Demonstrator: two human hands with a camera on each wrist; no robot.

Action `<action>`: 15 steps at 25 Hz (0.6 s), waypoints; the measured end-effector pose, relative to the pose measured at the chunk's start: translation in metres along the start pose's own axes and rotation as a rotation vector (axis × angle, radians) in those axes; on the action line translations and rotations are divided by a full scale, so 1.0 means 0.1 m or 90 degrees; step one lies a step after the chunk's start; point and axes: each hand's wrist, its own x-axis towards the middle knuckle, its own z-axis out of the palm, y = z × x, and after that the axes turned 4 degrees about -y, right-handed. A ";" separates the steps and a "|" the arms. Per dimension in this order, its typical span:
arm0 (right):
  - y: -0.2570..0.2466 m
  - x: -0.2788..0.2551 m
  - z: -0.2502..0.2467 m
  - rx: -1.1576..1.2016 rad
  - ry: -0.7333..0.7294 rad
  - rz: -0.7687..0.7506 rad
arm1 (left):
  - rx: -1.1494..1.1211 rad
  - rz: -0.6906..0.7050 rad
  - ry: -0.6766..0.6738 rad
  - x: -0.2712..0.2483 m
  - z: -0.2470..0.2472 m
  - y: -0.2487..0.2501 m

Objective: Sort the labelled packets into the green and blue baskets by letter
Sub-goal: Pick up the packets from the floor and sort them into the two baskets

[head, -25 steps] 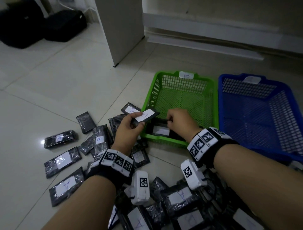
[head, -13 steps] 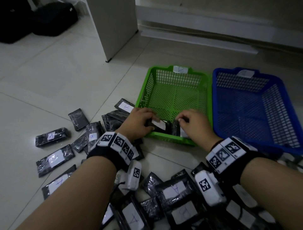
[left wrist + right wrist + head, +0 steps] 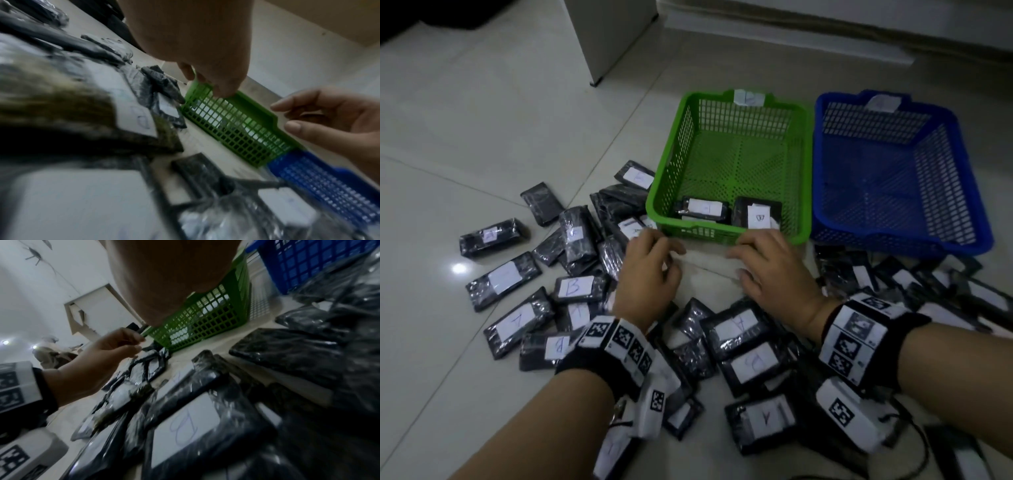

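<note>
The green basket (image 3: pixel 804 178) sits on the floor with two black packets inside at its near edge, one (image 3: pixel 703 208) on the left and one (image 3: pixel 756 214) on the right, both with white labels. The blue basket (image 3: pixel 959 192) stands to its right and holds nothing that I can see. My left hand (image 3: pixel 654 263) and right hand (image 3: pixel 763 260) hover just in front of the green basket's near rim, fingers loosely curled and holding nothing. Several labelled black packets (image 3: pixel 736 330) lie scattered on the floor around and under my wrists, some marked A or B.
A white cabinet corner (image 3: pixel 613 37) stands on the tiles behind the packets to the left. More packets (image 3: pixel 496 234) spread across the floor at left, and another heap (image 3: pixel 914 277) lies in front of the blue basket. A cable (image 3: pixel 917 455) trails at bottom right.
Both hands let go of the packets they put into the green basket and drew back toward me, out over its near rim. The two packets now lie inside.
</note>
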 end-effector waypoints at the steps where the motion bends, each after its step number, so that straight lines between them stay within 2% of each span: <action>1: -0.06 -0.08 0.00 0.050 -0.112 -0.002 | 0.003 0.031 -0.092 -0.11 0.04 -0.05; 3: -0.14 -0.25 0.02 0.073 -0.385 0.030 | 0.041 0.062 -0.298 -0.27 0.11 -0.13; 4: -0.15 -0.31 0.04 0.011 -0.462 0.019 | 0.071 0.060 -0.371 -0.32 0.13 -0.14; 5: -0.16 -0.35 0.06 -0.047 -0.487 0.010 | 0.105 0.052 -0.406 -0.34 0.13 -0.13; 7: -0.19 -0.37 0.08 -0.085 -0.472 0.023 | 0.167 0.048 -0.411 -0.34 0.14 -0.10; 9: -0.24 -0.32 0.03 -0.007 -0.427 0.051 | 0.209 0.075 -0.405 -0.29 0.13 -0.07; 10: -0.25 -0.28 -0.02 0.045 -0.394 0.063 | 0.184 0.091 -0.389 -0.27 0.11 -0.05; 13: -0.21 -0.10 -0.31 0.111 -0.229 0.094 | -0.055 0.080 -0.288 -0.17 -0.06 0.01; 15: 0.00 0.05 -0.53 0.123 -0.093 0.162 | -0.204 0.065 -0.251 -0.02 -0.18 0.16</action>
